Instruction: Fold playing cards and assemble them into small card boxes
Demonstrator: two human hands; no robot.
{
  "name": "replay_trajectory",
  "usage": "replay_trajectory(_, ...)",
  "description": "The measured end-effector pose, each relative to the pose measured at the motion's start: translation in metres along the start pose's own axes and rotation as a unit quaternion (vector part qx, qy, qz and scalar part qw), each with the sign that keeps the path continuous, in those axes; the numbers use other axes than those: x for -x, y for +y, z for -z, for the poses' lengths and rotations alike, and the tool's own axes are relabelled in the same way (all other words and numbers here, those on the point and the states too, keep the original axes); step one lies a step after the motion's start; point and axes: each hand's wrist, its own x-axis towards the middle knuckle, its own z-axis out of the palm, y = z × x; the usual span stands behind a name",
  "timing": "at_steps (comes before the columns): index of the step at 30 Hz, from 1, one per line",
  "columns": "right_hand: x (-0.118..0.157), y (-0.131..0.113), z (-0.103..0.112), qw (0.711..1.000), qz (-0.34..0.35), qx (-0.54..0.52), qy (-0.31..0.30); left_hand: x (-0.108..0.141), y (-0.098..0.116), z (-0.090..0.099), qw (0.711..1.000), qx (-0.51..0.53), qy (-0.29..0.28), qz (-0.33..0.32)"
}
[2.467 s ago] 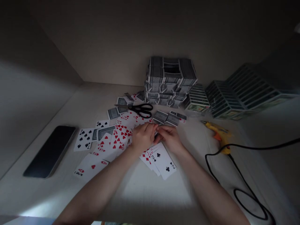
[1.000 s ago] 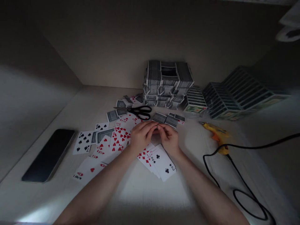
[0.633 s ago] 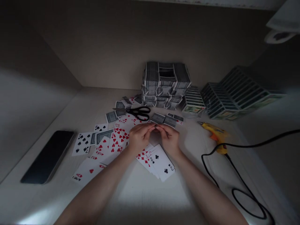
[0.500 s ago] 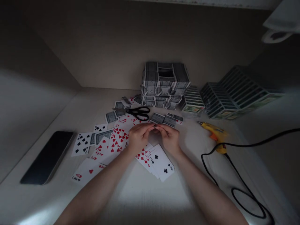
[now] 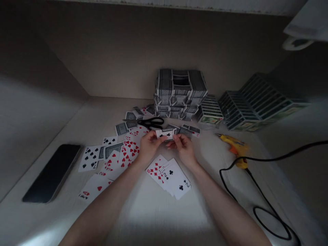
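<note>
Between my two hands is a playing card (image 5: 166,134) with black club marks, its upper edge folded. My left hand (image 5: 150,145) pinches its left end, and my right hand (image 5: 183,147) pinches its right end. Below them lies a small fan of face-up cards (image 5: 176,177) with the two of clubs on top. Face-up heart cards (image 5: 129,153) spread out to the left of my left hand. Black-handled scissors (image 5: 151,122) rest just beyond my hands, beside face-down cards (image 5: 185,131).
A stacked structure of cards (image 5: 180,92) stands at the back. Ribbed card structures (image 5: 256,102) are at the back right. A yellow glue gun (image 5: 237,147) with a looping black cable lies at right, a black phone (image 5: 52,172) at left.
The card between my hands has tilted up and now shows its club face. My fingers have spread slightly apart along it.
</note>
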Motion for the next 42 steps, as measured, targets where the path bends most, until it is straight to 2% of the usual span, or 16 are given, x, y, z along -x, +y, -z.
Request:
replay_trajectory(3, 0.000, 0.002, 0.001, 0.997, 0.029, 0.064, 0.018, -0.001, -0.002, 0.002, 1.000, 0.019, -0.012, 0.021)
replay_trajectory(9, 0.003, -0.004, 0.000, 0.992, 0.091, 0.079, 0.031, 0.000, -0.011, 0.001, 0.998, -0.035, -0.048, -0.002)
replay_trajectory(15, 0.002, 0.001, -0.002, 0.995, 0.056, 0.049, 0.059, -0.001, -0.005, 0.001, 0.999, -0.025, -0.005, -0.031)
replay_trajectory(17, 0.003, 0.000, -0.003, 0.998, 0.029, 0.055, 0.032, -0.002, -0.003, 0.002, 1.000, -0.009, 0.011, -0.027)
replay_trajectory(20, 0.007, -0.006, -0.004, 0.996, -0.015, 0.076, -0.046, -0.003, -0.004, 0.002, 0.999, -0.039, 0.020, -0.032)
replay_trajectory(23, 0.011, -0.009, -0.005, 0.993, -0.039, 0.076, -0.087, -0.002, -0.006, 0.001, 0.994, -0.088, 0.000, -0.064)
replay_trajectory(26, 0.011, -0.008, -0.004, 0.994, -0.049, 0.067, -0.066, 0.001, -0.007, 0.000, 0.990, -0.102, -0.039, -0.088)
replay_trajectory(32, 0.009, -0.006, -0.003, 0.993, 0.012, 0.112, -0.043, 0.004, -0.001, -0.001, 0.988, -0.100, -0.073, -0.092)
replay_trajectory(38, 0.008, -0.009, -0.005, 0.998, -0.052, 0.027, -0.035, 0.005, -0.001, 0.003, 0.988, -0.118, -0.064, -0.073)
replay_trajectory(42, 0.007, -0.010, -0.004, 0.997, -0.061, -0.012, -0.051, 0.005, -0.006, 0.004, 0.985, -0.138, -0.077, -0.066)
